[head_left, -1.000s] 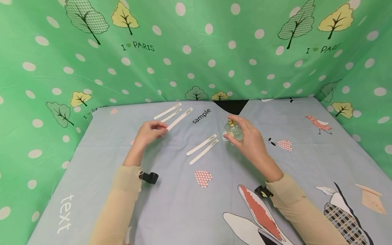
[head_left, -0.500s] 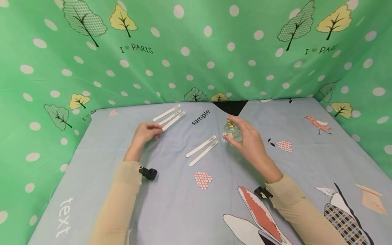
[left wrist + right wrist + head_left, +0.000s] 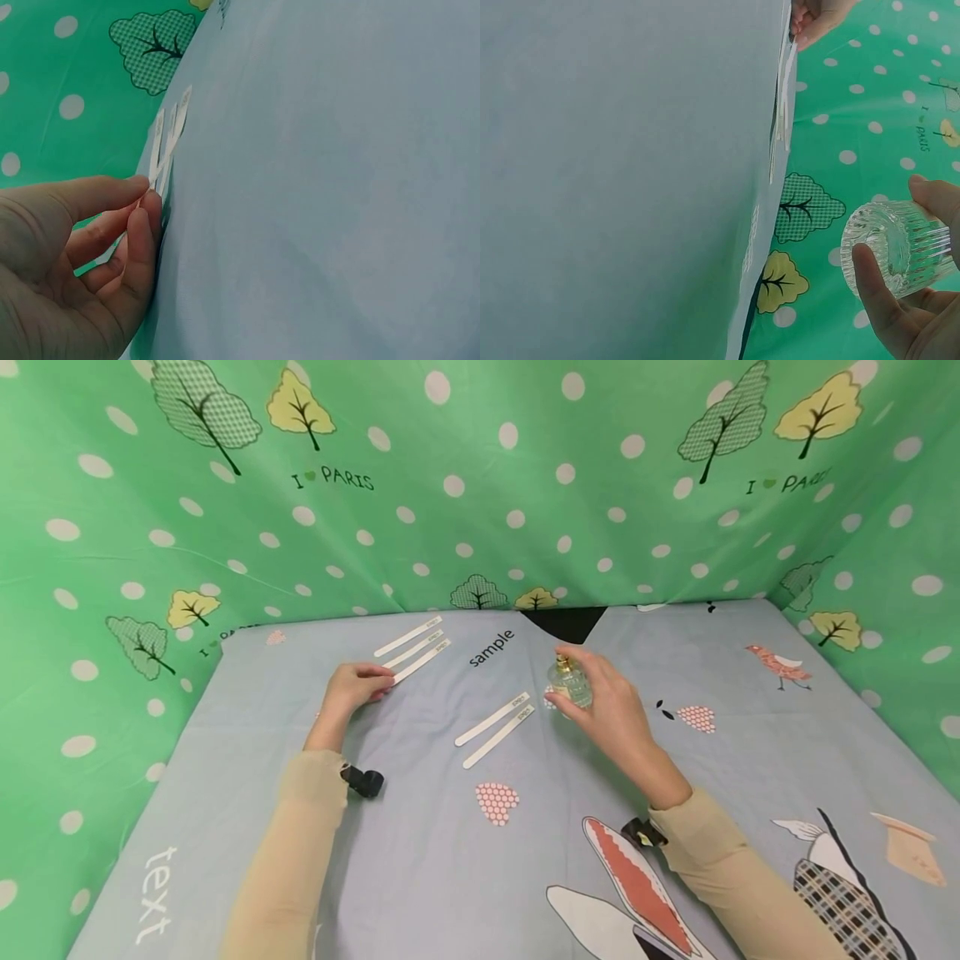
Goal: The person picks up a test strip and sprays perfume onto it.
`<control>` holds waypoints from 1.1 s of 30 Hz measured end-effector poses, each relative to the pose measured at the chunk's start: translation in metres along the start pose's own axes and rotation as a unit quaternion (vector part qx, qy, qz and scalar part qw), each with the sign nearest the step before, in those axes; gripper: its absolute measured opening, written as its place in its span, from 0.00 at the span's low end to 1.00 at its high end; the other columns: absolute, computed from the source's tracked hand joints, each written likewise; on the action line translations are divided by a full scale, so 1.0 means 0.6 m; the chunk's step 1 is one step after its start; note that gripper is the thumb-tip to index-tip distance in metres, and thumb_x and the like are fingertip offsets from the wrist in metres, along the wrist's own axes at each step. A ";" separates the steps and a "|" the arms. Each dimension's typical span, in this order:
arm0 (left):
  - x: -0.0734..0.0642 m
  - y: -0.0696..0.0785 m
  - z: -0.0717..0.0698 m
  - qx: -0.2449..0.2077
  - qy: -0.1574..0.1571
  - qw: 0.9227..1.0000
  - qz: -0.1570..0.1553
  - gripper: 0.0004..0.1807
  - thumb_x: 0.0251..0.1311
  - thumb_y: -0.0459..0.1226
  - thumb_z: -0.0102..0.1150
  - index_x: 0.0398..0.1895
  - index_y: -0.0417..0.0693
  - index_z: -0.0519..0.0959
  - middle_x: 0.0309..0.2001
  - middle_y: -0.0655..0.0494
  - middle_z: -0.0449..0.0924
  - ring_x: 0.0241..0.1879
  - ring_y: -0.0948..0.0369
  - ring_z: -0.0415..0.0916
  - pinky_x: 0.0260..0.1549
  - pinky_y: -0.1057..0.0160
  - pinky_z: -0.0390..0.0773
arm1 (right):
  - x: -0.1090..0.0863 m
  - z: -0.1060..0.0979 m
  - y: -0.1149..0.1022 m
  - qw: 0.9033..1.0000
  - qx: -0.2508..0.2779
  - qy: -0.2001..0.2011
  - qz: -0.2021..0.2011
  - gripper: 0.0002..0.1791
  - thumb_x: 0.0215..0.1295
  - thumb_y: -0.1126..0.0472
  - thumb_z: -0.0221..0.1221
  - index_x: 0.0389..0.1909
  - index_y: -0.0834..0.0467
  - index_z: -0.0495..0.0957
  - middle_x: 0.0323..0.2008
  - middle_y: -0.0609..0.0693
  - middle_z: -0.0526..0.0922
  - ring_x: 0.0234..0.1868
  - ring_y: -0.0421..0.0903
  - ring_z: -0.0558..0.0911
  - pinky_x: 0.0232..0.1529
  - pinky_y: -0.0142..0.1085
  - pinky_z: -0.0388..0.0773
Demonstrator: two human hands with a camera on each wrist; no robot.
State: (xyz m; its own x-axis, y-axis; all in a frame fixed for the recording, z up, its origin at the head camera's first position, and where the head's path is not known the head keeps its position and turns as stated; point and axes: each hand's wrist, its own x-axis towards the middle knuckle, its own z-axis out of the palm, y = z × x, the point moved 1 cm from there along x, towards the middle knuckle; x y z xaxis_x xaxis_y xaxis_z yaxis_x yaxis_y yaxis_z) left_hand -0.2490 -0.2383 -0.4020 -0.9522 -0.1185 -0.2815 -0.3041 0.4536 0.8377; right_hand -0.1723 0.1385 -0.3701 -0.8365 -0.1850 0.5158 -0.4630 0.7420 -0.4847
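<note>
My left hand [image 3: 351, 689] pinches the near end of a white paper test strip [image 3: 422, 662] between thumb and fingertips. Beside it lie two more strips, the outer one [image 3: 408, 637] nearest the back edge. In the left wrist view, the pinched strip [image 3: 181, 127] slants across its neighbours. A clear glass perfume bottle [image 3: 567, 678] with a gold spray top is in my right hand [image 3: 622, 714], gripped between thumb and fingers. The right wrist view shows the bottle's ribbed glass and round base [image 3: 889, 251], off the table.
Two further strips [image 3: 491, 720] lie side by side in the middle of the table, left of the bottle. A printed grey-blue cloth [image 3: 420, 860] covers the table. Green dotted fabric [image 3: 480, 502] hangs behind it and along both sides.
My left hand has drawn back slightly toward the left, and its strip has come down beside the two rear strips, roughly parallel. My right hand and the perfume bottle stay almost still.
</note>
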 end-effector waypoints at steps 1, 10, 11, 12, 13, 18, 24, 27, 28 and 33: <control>0.000 -0.001 -0.001 -0.003 0.002 1.000 0.001 0.19 0.61 0.34 0.65 0.54 0.34 0.81 0.24 0.68 0.80 0.25 0.73 0.78 0.30 0.75 0.81 | 0.000 0.000 0.001 1.000 0.000 0.000 -0.001 0.36 0.56 0.54 0.73 0.66 0.48 0.69 0.54 0.57 0.82 0.50 0.56 0.83 0.43 0.54 0.83; -0.011 -0.002 -0.009 0.000 0.017 1.000 0.019 0.20 0.64 0.35 0.63 0.57 0.36 0.78 0.30 0.63 0.79 0.26 0.74 0.77 0.30 0.76 0.81 | -0.001 -0.001 -0.001 1.000 0.002 -0.001 -0.001 0.36 0.56 0.54 0.73 0.66 0.48 0.69 0.56 0.56 0.81 0.53 0.56 0.83 0.46 0.54 0.82; -0.013 -0.002 -0.010 0.001 0.017 1.000 0.021 0.20 0.64 0.36 0.63 0.57 0.36 0.78 0.31 0.63 0.79 0.26 0.74 0.77 0.30 0.76 0.81 | -0.001 -0.001 -0.002 1.000 0.002 -0.002 0.000 0.36 0.56 0.54 0.73 0.66 0.48 0.69 0.57 0.56 0.81 0.53 0.56 0.82 0.46 0.54 0.82; -0.014 -0.001 -0.010 -0.001 0.017 1.000 0.024 0.20 0.64 0.36 0.63 0.57 0.36 0.79 0.31 0.63 0.79 0.26 0.74 0.78 0.31 0.76 0.82 | -0.001 -0.001 -0.002 1.000 0.003 -0.003 0.000 0.37 0.56 0.54 0.73 0.66 0.48 0.69 0.57 0.56 0.81 0.54 0.56 0.82 0.47 0.54 0.82; -0.015 0.000 -0.009 -0.001 0.017 1.000 0.026 0.20 0.64 0.36 0.63 0.57 0.36 0.79 0.31 0.63 0.79 0.26 0.74 0.78 0.31 0.75 0.82 | -0.001 0.000 -0.002 1.000 0.003 -0.003 0.000 0.37 0.56 0.54 0.73 0.66 0.48 0.69 0.57 0.56 0.81 0.54 0.56 0.82 0.47 0.54 0.82; -0.022 0.007 -0.006 -0.011 0.012 0.999 0.042 0.20 0.63 0.35 0.63 0.56 0.34 0.79 0.28 0.65 0.79 0.25 0.74 0.78 0.32 0.73 0.83 | 0.000 0.001 -0.003 1.000 0.006 -0.002 -0.005 0.36 0.56 0.55 0.73 0.66 0.49 0.69 0.59 0.55 0.81 0.56 0.56 0.82 0.50 0.54 0.82; -0.031 0.016 0.005 -0.009 0.001 0.998 0.059 0.19 0.62 0.34 0.63 0.55 0.33 0.79 0.26 0.67 0.79 0.24 0.73 0.78 0.31 0.72 0.83 | -0.001 0.002 -0.004 1.000 0.010 -0.002 -0.006 0.37 0.56 0.55 0.73 0.66 0.49 0.69 0.59 0.54 0.80 0.56 0.55 0.82 0.51 0.54 0.81; -0.036 0.018 0.014 -0.010 -0.009 0.998 0.061 0.19 0.63 0.33 0.63 0.55 0.33 0.79 0.27 0.66 0.79 0.25 0.73 0.77 0.32 0.73 0.83 | -0.001 0.002 -0.004 1.000 0.010 -0.003 -0.006 0.37 0.56 0.55 0.73 0.66 0.48 0.69 0.59 0.54 0.80 0.56 0.55 0.81 0.51 0.54 0.81; -0.038 0.018 0.016 -0.011 -0.012 0.998 0.063 0.19 0.63 0.33 0.62 0.55 0.33 0.78 0.28 0.65 0.80 0.25 0.73 0.77 0.32 0.73 0.83 | -0.001 0.002 -0.004 1.000 0.010 -0.003 -0.006 0.37 0.56 0.55 0.73 0.66 0.49 0.69 0.60 0.54 0.80 0.57 0.55 0.81 0.51 0.54 0.81; -0.048 0.017 0.030 -0.016 -0.028 0.997 0.075 0.19 0.64 0.33 0.62 0.56 0.33 0.78 0.32 0.61 0.82 0.27 0.73 0.79 0.34 0.72 0.83 | -0.001 0.001 -0.005 1.000 0.008 -0.001 -0.009 0.36 0.56 0.55 0.73 0.66 0.49 0.69 0.60 0.54 0.80 0.57 0.55 0.81 0.51 0.54 0.81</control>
State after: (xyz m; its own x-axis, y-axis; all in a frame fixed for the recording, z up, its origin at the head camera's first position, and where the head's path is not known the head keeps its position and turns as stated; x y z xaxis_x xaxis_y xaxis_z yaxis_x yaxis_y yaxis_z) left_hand -0.2243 -0.2144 -0.3934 -0.9840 -0.0014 -0.1779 -0.1609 0.4342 0.8864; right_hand -0.1708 0.1359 -0.3696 -0.8286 -0.2002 0.5229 -0.4831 0.7277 -0.4869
